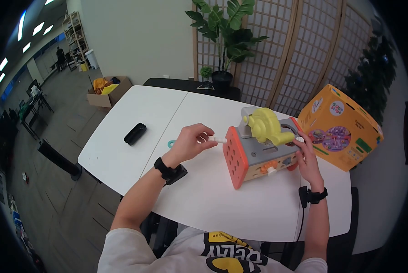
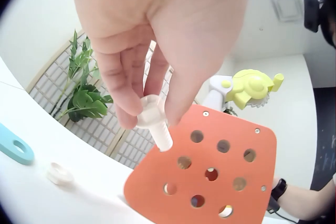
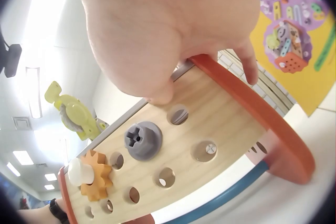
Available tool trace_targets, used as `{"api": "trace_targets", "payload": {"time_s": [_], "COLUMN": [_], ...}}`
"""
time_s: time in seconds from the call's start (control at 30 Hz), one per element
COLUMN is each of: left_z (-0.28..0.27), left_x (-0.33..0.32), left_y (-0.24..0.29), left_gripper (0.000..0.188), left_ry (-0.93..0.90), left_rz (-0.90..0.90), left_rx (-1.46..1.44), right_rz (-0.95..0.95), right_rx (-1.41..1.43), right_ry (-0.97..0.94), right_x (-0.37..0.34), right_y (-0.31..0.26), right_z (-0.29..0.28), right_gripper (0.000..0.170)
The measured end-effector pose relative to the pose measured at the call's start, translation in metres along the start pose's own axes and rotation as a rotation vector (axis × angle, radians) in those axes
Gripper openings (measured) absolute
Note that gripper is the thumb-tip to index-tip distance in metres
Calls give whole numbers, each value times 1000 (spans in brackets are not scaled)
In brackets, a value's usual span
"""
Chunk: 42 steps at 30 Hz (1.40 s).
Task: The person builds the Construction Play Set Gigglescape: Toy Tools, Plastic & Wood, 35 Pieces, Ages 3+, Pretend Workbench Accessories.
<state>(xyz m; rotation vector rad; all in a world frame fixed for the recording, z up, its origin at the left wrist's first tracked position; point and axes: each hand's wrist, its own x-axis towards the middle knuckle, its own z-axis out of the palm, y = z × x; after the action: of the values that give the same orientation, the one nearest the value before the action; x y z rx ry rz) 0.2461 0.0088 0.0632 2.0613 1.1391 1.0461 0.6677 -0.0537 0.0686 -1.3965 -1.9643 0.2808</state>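
My left hand (image 1: 190, 143) pinches a white toy screw (image 2: 154, 119) between thumb and fingers, its threaded end toward the red side panel (image 2: 210, 166) with several round holes. In the head view the screw's tip is close to that panel; whether they touch I cannot tell. My right hand (image 1: 308, 160) rests on the far right end of the toy workbench (image 1: 258, 152), thumb at the top edge of the wooden front. That front carries a grey screw (image 3: 143, 140) and an orange gear (image 3: 96, 175) with a white screw head. A yellow-green toy saw piece (image 1: 266, 127) stands on top.
A black case (image 1: 135, 133) lies on the left of the white table (image 1: 204, 200). A teal piece (image 2: 14, 146) and a small white nut (image 2: 60, 174) lie left of the workbench. An orange box (image 1: 340, 125) stands behind it at right.
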Motion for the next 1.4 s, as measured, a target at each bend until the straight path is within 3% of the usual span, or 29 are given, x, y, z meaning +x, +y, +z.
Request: {"api": "trace_targets", "payload": {"time_s": [0.23, 0.43, 0.5, 0.57, 0.63, 0.7, 0.8, 0.93, 1.03, 1.2, 1.33, 1.4], "left_z": [18, 48, 49, 46, 42, 41, 52, 64, 57, 51, 54, 50], "left_x": [0, 6, 2, -3, -12, -21, -33, -33, -24, -12, -3, 1], "left_y": [10, 7, 9, 16, 27, 33, 32, 23, 20, 19, 1, 7], "left_gripper": [31, 35, 45, 59, 77, 93, 107, 115, 114, 89, 63, 64], "left_ry": [-3, 31, 13, -14, -49, -113, -120, -48, -55, -46, -62, -82], "left_rz": [-94, 92, 20, 16, 72, 113, 208, 240, 173, -31, -212, -298], "left_rx": [-56, -116, -140, -154, -160, -81, 70, 102, 15, -242, -357, -351], "right_rz": [31, -24, -121, -13, 117, 273, 375, 357, 341, 475, 416, 409], "right_rx": [55, -5, -150, 205, 490, 704, 638, 553, 534, 332, 541, 576], "right_ry": [-19, -39, -29, 105, 107, -24, -202, -150, -47, 46, 2, -50], "right_x": [-2, -5, -7, -13, -16, -17, -15, -10, -9, 6, 11, 11], "right_y": [-8, -6, 7, 18, 24, 24, 63, 59, 52, 17, 8, 6], "right_z": [-5, -9, -9, 3, 4, -6, 1, 0, 4, -7, -14, -17], "right_gripper": [41, 43, 50, 61, 71, 79, 67, 52, 44, 42, 41, 41]}}
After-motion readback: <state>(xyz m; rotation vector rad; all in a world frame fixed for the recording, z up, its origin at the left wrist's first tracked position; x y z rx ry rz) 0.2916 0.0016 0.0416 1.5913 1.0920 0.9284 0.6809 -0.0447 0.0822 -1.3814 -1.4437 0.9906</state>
